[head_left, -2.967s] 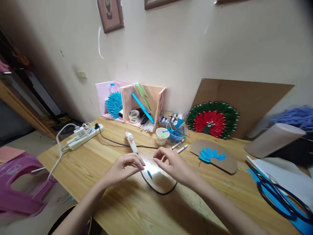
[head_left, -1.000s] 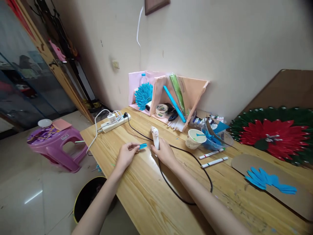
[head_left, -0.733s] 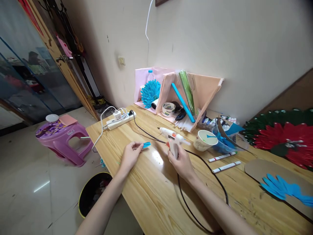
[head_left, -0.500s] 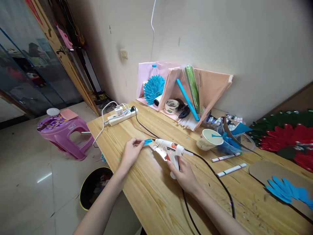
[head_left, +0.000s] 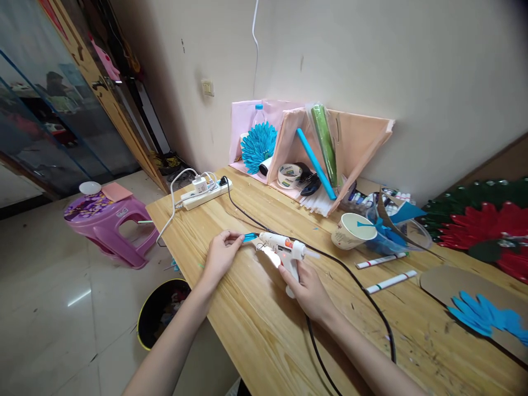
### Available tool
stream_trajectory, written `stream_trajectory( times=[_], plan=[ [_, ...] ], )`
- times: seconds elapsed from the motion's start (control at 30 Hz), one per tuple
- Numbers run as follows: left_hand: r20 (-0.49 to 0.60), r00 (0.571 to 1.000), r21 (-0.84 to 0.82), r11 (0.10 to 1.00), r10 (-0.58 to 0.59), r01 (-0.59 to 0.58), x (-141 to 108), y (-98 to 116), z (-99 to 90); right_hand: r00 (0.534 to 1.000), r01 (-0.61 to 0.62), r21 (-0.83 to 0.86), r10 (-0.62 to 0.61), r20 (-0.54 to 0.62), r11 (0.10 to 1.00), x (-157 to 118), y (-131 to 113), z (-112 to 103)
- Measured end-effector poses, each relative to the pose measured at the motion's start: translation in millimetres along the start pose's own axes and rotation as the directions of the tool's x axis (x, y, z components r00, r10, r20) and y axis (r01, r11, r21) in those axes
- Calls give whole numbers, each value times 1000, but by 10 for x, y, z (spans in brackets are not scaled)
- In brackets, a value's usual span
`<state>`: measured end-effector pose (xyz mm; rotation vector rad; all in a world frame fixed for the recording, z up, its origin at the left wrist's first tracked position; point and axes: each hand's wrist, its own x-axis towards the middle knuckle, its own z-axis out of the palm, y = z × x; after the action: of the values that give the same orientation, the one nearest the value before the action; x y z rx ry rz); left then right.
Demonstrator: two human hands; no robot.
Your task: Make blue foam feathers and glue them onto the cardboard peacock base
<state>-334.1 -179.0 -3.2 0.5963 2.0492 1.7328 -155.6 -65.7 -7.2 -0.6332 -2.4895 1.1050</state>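
Between the fingertips of my left hand (head_left: 223, 254) is a small blue strip (head_left: 249, 237), held above the wooden table (head_left: 247, 319). My right hand (head_left: 310, 287) is wrapped round the handle of a white glue gun (head_left: 284, 250), its nozzle pointing left at the strip's right end. Whether nozzle and strip touch is too small to tell. A clear glue stick sticks out of the gun's back. A black cord (head_left: 355, 275) curves behind and to the right of the gun.
A power strip (head_left: 206, 196) lies at the far left table edge. To the right are a paper cup (head_left: 350, 234), two markers (head_left: 391, 281) and cardboard (head_left: 437, 280) with blue petals (head_left: 474, 313). Pink boxes (head_left: 358, 137) stand behind. A bin (head_left: 144, 324) is on the floor.
The view has shifted slightly. Both hands keep nearly the same place, with the glue gun a touch further left and the strip still in my left fingers.
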Motion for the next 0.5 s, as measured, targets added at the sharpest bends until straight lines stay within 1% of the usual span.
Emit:
stream_trajectory(
  times=[0.37, 0.5],
  plan=[
    [6, 1000, -7, 1000, 6, -6, -8, 19, 3, 999, -34, -1, 34, -11, 999, 0, 0, 6],
    [-6, 1000, -10, 1000, 13, -13, -5, 12, 2, 999, -33, 13, 33, 5, 999, -12, -1, 5]
  ],
)
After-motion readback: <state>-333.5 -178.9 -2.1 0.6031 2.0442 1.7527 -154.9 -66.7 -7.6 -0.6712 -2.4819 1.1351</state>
